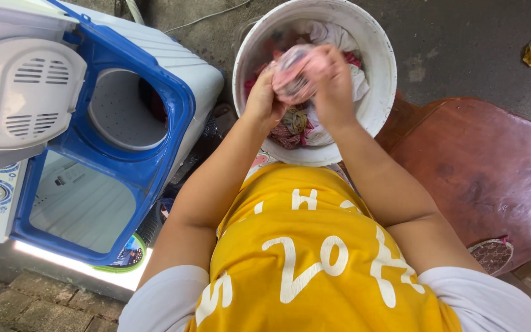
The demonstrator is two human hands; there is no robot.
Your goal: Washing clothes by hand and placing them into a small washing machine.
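**Both hands wring a cloth over the bucket**

The left hand (264, 98) and right hand (333, 86) both grip a pink cloth (294, 74), closed tight around it. They hold it above the white bucket (381, 67) of laundry, probably so water drips inside. The washer (124, 110) stands open beside.

A blue-and-white twin-tub washing machine (93, 123) stands on grey concrete floor (462, 37), its lids raised and both tubs open. Beyond the machine a thin cable (207, 16) trails over the concrete. Well to the machine's right sits a reddish-brown wooden bench (493, 166), with a dry yellow leaf (528, 55) lying beyond it. In front of the machine, worn brick paving (38, 304) begins. Daylight is soft and even.
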